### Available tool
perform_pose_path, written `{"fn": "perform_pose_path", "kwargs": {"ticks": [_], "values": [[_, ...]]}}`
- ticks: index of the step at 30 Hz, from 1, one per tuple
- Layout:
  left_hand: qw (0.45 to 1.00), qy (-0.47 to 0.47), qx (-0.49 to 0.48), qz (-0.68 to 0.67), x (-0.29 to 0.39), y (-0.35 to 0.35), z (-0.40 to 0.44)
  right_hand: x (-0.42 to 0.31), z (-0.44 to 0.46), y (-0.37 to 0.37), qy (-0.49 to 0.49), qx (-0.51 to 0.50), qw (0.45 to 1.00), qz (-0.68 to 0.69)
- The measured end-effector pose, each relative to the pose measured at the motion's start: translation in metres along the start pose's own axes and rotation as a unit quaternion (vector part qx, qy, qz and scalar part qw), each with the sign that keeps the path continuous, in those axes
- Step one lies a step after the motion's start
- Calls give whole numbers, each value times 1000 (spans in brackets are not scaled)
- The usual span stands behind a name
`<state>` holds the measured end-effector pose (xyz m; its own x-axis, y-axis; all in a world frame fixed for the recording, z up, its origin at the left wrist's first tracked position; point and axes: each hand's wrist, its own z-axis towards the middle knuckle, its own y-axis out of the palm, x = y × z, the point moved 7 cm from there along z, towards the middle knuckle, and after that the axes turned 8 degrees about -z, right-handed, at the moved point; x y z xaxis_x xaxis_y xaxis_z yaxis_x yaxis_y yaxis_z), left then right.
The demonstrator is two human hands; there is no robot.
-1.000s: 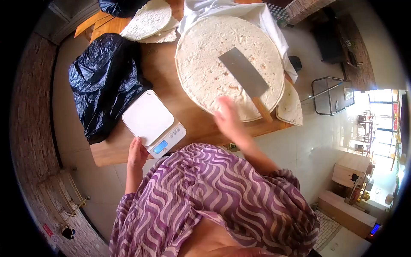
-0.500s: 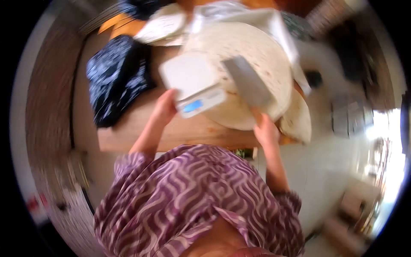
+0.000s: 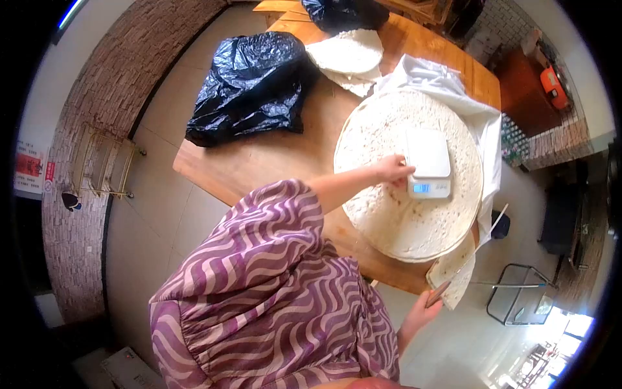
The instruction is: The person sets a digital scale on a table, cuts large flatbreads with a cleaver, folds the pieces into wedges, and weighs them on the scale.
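Note:
A white kitchen scale (image 3: 427, 153) with a lit blue display lies on top of a large round stack of flatbreads (image 3: 382, 223). My left hand (image 3: 394, 170) is closed on the scale's left edge. Lower right, past the table's front edge, my right hand (image 3: 422, 314) grips the wooden handle of a cleaver (image 3: 468, 258), its blade seen nearly edge-on. Beneath the cleaver a cut piece of flatbread (image 3: 447, 267) sticks out at the table's corner.
A black plastic bag (image 3: 249, 91) covers the left side of the wooden table (image 3: 259, 170). Smaller flatbread pieces (image 3: 346, 55) and a second black bag (image 3: 343, 14) lie at the back. A white cloth (image 3: 489, 139) runs behind the stack. A metal-framed stand (image 3: 518, 295) is on the floor.
My left hand has moved the scale from the wooden tabletop onto the flatbread stack. My right hand has taken the cleaver off the stack and out to the right edge. The view has turned.

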<state>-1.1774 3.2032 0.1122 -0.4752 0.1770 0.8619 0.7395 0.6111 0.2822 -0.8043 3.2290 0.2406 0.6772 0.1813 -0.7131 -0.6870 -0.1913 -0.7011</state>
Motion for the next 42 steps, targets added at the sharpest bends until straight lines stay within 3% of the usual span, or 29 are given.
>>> {"fn": "perform_pose_path", "kwargs": {"ticks": [1, 2, 3, 4, 5, 6, 9, 10, 13, 15, 17, 19, 21, 23, 26, 34, 35, 37, 39, 41, 42], "values": [[999, 33, 6, 43, 8, -3, -14, -8, -1, 8, -11, -25, 1000, -4], [940, 219, 65, 254, 12, -17, -16, -13, -1, 16, -21, -50, 999, -8], [958, 154, 66, 233, 29, -25, -48, -19, -5, 26, -31, -75, 997, -13], [936, 193, 113, 271, 40, -41, -71, -36, -12, 35, -36, -44, 998, 42], [885, 298, 175, 310, 38, -67, -85, -45, -12, 47, -62, -76, 995, 9], [860, 306, 240, 332, 48, -96, -107, -52, -13, 60, -87, -107, 990, -24], [691, 359, 428, 459, 83, -199, -170, -79, -16, 101, -152, -148, 977, -11], [662, 419, 463, 415, 97, -234, -198, -88, -19, 114, -137, -177, 975, 5], [654, 260, 591, 394, 103, -348, -236, -121, -33, 152, -140, -207, 968, 34], [713, 158, 550, 406, 98, -395, -235, -144, -45, 169, -140, -215, 966, 45], [740, 124, 478, 457, 89, -424, -219, -167, -56, 183, -119, -223, 967, 27], [764, 126, 436, 459, 82, -437, -195, -185, -65, 195, -124, -208, 970, 14], [760, 185, 467, 413, 78, -440, -188, -179, -71, 209, -101, -204, 973, 23], [789, 162, 468, 363, 70, -447, -179, -174, -77, 222, -72, -201, 977, 24], [785, 163, 471, 368, 67, -450, -168, -155, -84, 243, 66, -235, 969, 49], [772, 245, 458, 367, 111, -483, -87, -150, -82, 255, 20, -208, 978, -3], [765, 263, 461, 365, 95, -474, -62, -116, -65, 264, -19, -200, 980, -7], [687, 304, 468, 465, 90, -485, -20, -100, -60, 260, -50, -174, 983, -38], [696, 320, 434, 474, 88, -486, 20, -76, -58, 257, -23, -150, 988, -32], [738, 214, 443, 461, 79, -498, 67, -65, -51, 248, -8, -141, 988, -56], [737, 160, 465, 463, 28, -468, 107, 42, 34, 206, -1, -169, 983, -75]]}}
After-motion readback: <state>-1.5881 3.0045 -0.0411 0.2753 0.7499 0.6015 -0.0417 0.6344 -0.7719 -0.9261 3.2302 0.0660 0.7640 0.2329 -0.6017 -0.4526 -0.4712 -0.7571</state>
